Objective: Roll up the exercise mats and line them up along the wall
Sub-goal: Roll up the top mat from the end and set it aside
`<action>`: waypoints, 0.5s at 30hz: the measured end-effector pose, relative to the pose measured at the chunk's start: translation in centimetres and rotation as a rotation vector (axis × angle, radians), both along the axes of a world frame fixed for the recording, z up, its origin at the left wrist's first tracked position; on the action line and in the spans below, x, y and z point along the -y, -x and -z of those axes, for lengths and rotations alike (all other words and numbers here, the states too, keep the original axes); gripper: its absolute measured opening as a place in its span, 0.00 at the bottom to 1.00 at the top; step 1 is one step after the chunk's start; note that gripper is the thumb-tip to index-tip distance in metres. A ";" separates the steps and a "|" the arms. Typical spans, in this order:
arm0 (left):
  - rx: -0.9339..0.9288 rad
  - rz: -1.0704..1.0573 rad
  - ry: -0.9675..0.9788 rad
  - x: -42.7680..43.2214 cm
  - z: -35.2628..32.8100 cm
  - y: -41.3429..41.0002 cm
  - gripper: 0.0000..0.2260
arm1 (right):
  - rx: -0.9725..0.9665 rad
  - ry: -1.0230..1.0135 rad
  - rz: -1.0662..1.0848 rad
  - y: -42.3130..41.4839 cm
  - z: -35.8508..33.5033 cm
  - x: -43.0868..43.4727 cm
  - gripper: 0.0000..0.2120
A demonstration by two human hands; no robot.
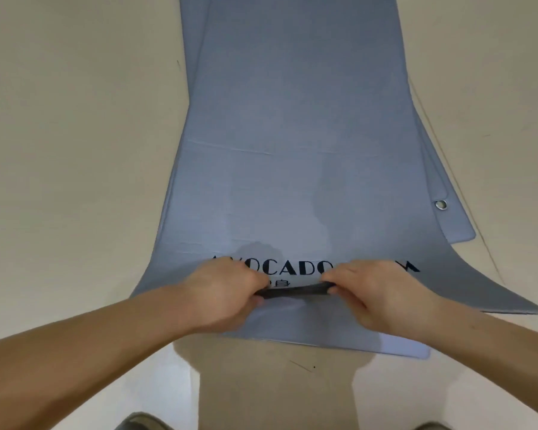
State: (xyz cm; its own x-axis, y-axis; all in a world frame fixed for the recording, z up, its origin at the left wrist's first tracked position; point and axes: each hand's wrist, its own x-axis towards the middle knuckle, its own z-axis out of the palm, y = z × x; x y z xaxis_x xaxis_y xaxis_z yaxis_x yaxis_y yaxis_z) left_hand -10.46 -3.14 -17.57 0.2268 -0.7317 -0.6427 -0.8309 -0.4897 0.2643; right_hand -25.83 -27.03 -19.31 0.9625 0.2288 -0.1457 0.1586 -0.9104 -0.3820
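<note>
A blue-grey exercise mat (292,119) lies stretched out on the floor, running away from me, with black lettering near its close end. My left hand (221,293) and my right hand (376,296) both grip the near end of the mat, which is folded over toward the lettering and shows a dark underside (292,290) between them. A second blue mat (454,218) lies under the first and sticks out on the right, with a metal eyelet (441,204) at its corner.
Pale cream floor (75,150) surrounds the mats on both sides. My shadow falls on the floor just below the mat's near edge. The tips of my shoes (140,422) show at the bottom of the view.
</note>
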 end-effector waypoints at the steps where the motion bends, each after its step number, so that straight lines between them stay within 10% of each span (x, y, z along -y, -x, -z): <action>1: -0.089 0.000 -0.029 0.8 -1.0 -0.2 0.09 | -0.099 -0.016 0.030 -0.1 -1.4 0.6 0.11; 5: -0.226 -0.013 -0.119 4.3 -5.3 -3.4 0.05 | -0.318 0.091 0.207 -1.7 -5.1 2.0 0.07; 11: 0.614 0.311 0.184 8.7 -8.9 -4.1 0.19 | -0.038 0.260 0.402 -6.8 -6.5 2.9 0.11; 15: 0.569 0.175 -0.013 9.0 -6.7 -1.8 0.42 | -0.023 0.341 0.344 -11.5 -7.7 4.3 0.15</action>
